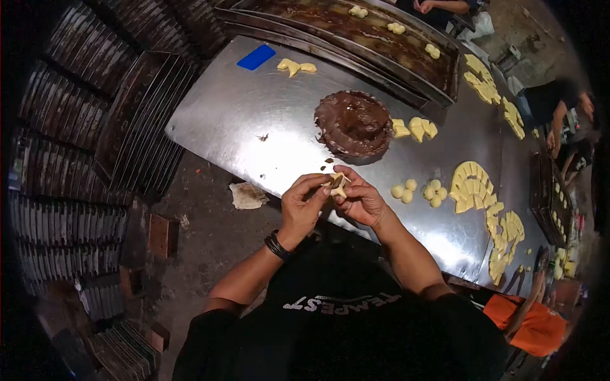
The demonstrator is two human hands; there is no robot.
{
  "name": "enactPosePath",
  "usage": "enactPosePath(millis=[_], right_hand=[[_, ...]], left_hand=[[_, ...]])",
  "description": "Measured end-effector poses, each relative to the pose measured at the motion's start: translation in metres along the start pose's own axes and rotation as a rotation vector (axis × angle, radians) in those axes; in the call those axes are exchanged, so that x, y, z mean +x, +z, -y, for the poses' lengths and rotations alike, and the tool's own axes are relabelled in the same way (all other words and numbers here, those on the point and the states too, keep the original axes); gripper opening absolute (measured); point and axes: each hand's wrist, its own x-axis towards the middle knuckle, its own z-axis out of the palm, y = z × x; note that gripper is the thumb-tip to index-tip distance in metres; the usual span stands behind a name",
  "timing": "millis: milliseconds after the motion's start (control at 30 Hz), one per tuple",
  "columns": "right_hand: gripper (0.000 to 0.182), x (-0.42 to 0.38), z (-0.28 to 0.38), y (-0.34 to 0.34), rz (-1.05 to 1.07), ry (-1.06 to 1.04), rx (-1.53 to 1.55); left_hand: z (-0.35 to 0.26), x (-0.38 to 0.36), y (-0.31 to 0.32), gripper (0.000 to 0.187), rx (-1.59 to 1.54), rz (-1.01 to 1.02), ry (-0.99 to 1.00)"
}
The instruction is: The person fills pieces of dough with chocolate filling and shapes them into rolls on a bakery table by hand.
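Between my two hands, just off the table's near edge, is a small piece of pale dough (340,190) with brown filling showing in it. My left hand (301,206) pinches it from one side, a dark band on that wrist. From the other side the fingers of my right hand (361,202) are closed on the same piece. Beyond them a large mound of brown filling (353,124) sits on the metal table (222,108). Smooth dough balls (435,192) stand in clusters to the right, near a fan of cut dough pieces (471,184).
A long baking tray (305,25) holding a few dough clusters lies along the far side. A blue scraper (256,57) rests near the far left corner. Stacked trays (140,120) stand left of the table. Other people work at the right, one with orange clothing (530,324).
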Motion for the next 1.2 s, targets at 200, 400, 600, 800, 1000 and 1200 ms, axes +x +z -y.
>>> enactPosePath(millis=[200,400,600,800,1000,1200], right_hand=[[0.04,0.011,-0.007,0.003,-0.349,0.131,-0.146],[0.038,0.013,-0.019,0.009,-0.36,-0.134,-1.134],[0.04,-0.005,0.002,0.013,-0.278,-0.219,-1.328],[0.02,-0.07,0.024,-0.003,-0.217,-0.325,-1.51],[0.02,-0.121,0.014,-0.016,-0.383,-0.371,-1.053],[0.03,-0.142,0.02,-0.021,-0.37,-0.521,-1.306]], left_hand=[[-0.002,0.021,-0.053,0.026,0.372,0.31,0.067],[0.032,0.022,-0.051,0.034,0.716,0.466,0.378],[0.014,0.009,-0.028,0.049,0.787,0.505,0.382],[-0.006,-0.022,0.037,0.037,0.808,0.477,0.486],[-0.009,-0.054,0.088,0.029,0.598,0.285,0.334],[-0.007,-0.065,0.105,0.02,0.558,0.176,0.299]])
